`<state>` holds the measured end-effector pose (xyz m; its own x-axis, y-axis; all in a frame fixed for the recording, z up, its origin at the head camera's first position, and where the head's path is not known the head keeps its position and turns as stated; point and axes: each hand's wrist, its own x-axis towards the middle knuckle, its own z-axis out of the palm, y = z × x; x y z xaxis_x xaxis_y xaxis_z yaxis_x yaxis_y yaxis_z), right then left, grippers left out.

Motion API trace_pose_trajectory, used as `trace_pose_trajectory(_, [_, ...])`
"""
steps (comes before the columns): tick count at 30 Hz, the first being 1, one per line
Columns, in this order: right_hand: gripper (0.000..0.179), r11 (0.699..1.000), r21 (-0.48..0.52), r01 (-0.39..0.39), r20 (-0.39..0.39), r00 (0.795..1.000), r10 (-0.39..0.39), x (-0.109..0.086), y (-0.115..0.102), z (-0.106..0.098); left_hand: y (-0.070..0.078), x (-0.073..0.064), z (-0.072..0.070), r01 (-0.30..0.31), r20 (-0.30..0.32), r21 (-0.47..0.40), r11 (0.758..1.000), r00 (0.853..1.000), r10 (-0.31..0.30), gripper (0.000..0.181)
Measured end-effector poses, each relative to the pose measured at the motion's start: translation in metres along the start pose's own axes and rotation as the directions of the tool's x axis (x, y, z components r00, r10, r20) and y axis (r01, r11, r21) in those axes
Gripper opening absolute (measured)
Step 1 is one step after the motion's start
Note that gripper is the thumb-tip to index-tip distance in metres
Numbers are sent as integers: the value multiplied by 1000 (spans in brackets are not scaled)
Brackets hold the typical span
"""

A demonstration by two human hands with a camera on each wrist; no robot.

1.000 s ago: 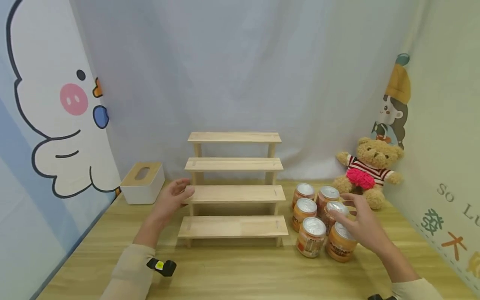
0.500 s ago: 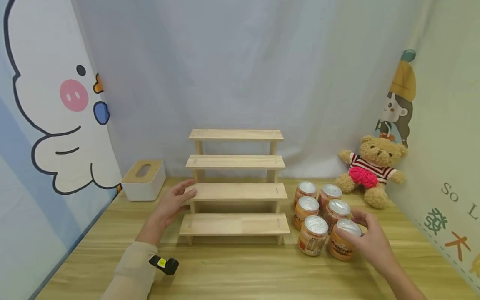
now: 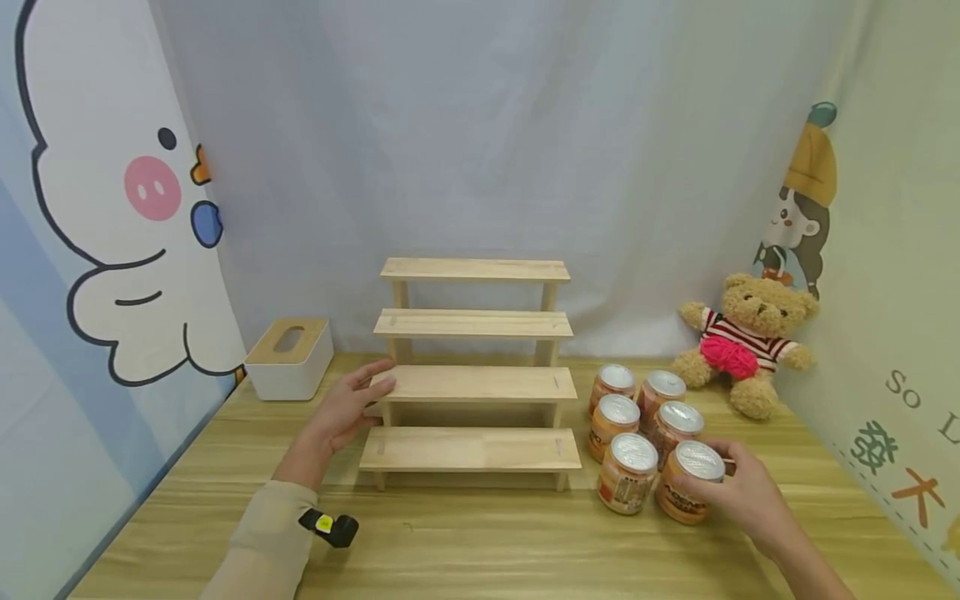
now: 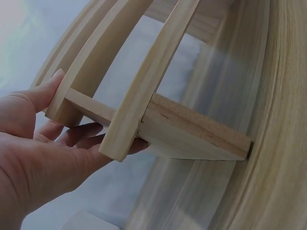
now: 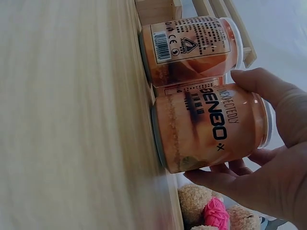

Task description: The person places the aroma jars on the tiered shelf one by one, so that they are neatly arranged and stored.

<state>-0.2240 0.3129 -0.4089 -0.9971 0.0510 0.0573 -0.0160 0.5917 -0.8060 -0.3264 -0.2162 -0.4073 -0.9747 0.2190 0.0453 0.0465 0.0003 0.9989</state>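
Note:
A four-step wooden display rack (image 3: 472, 383) stands in the middle of the table. My left hand (image 3: 345, 414) grips the left end of one of its middle boards; in the left wrist view the thumb lies on top of the board (image 4: 81, 81) and the fingers reach underneath. To the right of the rack, several orange cans (image 3: 619, 415) with silvery lids stand grouped in two columns. My right hand (image 3: 753, 500) holds the front right can (image 3: 700, 458), thumb on one side and fingers on the other. The right wrist view shows this can (image 5: 206, 129) upright, its base at the tabletop.
A white tissue box (image 3: 288, 379) with a wooden lid sits left of the rack. Behind the cans, a teddy bear (image 3: 750, 337) in a striped shirt leans near the right wall. A pale curtain (image 3: 480, 150) hangs behind everything.
My right hand has come forward from the middle can of the right column to the front right can and closed around it. The left hand keeps its place on the rack.

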Motion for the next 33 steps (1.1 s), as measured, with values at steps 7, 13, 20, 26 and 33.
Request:
trace_pose_trajectory(7, [78,1000,25,-14,24,1000,14,1,3,2,0,-1,-2,-2,4,5,1000,1000,2,61])
trace_pose_trajectory(13, [74,996,84,-15,31,999,13,2,5,3,1,0,-2,-12,6,10,1000,1000,12,62])
trace_pose_trajectory(20, [71,996,81,23,-2,1000,-22,0,3,3,3,0,-1,1,3,3,1000,1000,-1,63])
trace_pose_trajectory(26, [67,994,73,77,-28,997,-75,-3,-2,-6,4,-1,-1,-8,6,10,1000,1000,8,63])
trace_pose_trajectory(33, [64,985,135,105,14,994,-108,-7,-21,-27,4,-1,-2,-3,7,9,1000,1000,3,62])
